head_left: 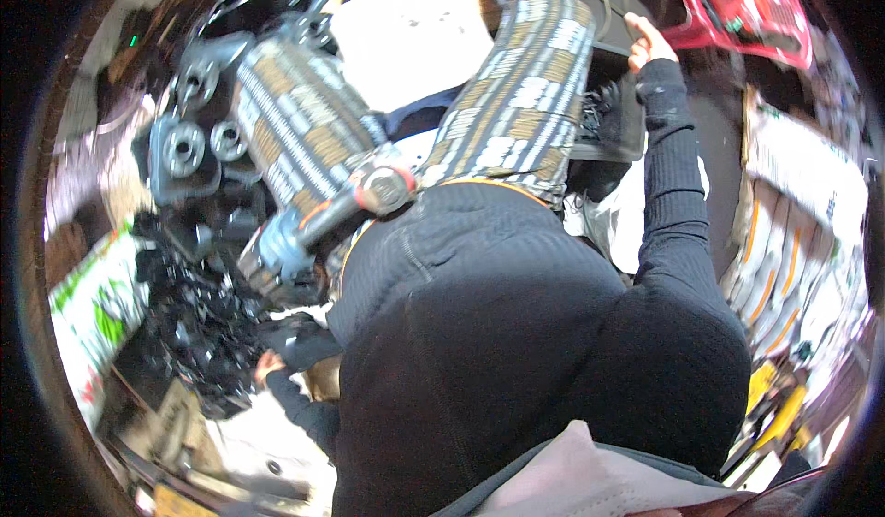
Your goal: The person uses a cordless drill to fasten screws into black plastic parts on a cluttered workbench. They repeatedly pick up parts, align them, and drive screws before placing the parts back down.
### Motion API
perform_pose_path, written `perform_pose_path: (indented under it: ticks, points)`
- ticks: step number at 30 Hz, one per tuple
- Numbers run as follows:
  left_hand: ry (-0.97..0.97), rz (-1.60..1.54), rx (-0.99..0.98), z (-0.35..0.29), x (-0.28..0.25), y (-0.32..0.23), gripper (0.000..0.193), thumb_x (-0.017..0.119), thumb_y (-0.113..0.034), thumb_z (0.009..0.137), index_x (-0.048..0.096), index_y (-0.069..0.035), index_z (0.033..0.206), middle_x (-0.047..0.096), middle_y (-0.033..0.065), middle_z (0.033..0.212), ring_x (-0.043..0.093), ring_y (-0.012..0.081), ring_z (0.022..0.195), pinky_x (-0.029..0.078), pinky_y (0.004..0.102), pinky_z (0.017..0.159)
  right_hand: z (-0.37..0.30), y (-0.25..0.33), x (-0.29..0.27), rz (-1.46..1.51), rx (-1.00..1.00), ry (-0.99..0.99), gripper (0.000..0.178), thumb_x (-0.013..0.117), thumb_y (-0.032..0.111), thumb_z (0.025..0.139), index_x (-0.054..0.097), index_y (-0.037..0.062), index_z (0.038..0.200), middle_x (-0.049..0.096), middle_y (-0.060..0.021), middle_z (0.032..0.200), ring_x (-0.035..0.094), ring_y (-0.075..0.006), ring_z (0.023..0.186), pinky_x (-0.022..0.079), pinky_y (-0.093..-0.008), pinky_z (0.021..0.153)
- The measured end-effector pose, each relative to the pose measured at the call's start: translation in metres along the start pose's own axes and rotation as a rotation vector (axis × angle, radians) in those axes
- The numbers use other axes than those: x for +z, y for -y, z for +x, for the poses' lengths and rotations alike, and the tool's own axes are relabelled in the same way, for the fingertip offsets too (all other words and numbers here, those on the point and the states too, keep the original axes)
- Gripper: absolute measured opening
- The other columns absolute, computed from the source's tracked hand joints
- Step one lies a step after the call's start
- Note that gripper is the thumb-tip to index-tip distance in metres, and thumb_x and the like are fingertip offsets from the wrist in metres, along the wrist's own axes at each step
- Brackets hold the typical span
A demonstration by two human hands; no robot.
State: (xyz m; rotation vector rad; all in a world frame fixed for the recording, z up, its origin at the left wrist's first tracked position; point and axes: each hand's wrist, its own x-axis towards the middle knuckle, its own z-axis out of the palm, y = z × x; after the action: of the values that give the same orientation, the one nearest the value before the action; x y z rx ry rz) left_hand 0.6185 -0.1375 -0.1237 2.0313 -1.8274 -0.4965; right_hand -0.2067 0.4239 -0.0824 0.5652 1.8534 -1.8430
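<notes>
My right hand (650,47) is stretched far forward on the right, close to a red plastic frame part (765,21). One finger is extended, the others look bent, and nothing shows in it. Low on the left, my left hand (269,368) is beside a heap of shiny black plastic pieces (198,319). It is small and blurred, so its grip is hidden; a dark piece (304,340) lies right by it. Across my lap rests a power tool (383,190) with a red-and-grey body, looking like a drill. A white panel (415,37) sits between my patterned trouser legs.
Dark moulded parts with round openings (184,148) stand at the left. A dark crate (613,116) with small black pieces is beside my right leg. Farther right lies a white sack (802,166) by orange-striped grey strips (774,259). A white-and-green sack (97,309) lies at far left.
</notes>
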Motion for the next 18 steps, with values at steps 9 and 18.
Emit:
perform_pose_path:
  ticks: [9, 18]
  points:
    - [0.170, 0.654, 2.289, 0.165, 0.031, -0.400, 0.026, 0.057, -0.007, 0.077, 0.057, 0.001, 0.101, 0.049, 0.0218, 0.121, 0.048, 0.0445, 0.110, 0.046, 0.0492, 0.089, 0.059, -0.226, -0.123, -1.347, 0.251, -0.107, 0.051, 0.068, 0.050, 0.067, 0.065, 0.0178, 0.107, 0.062, -0.0056, 0.114, 0.058, -0.0255, 0.106, 0.044, -0.0367, 0.092]
    - [1.444, 0.030, 0.885, -0.035, 0.351, -0.486, 0.029, 0.057, -0.011, 0.081, 0.051, -0.006, 0.109, 0.058, 0.0092, 0.094, 0.057, 0.0286, 0.087, 0.049, 0.0443, 0.073, 0.021, -0.232, -0.032, -1.715, 0.273, 0.255, 0.046, 0.074, 0.031, 0.064, 0.066, 0.0084, 0.103, 0.064, -0.0155, 0.105, 0.062, -0.0274, 0.098, 0.050, -0.0414, 0.083]
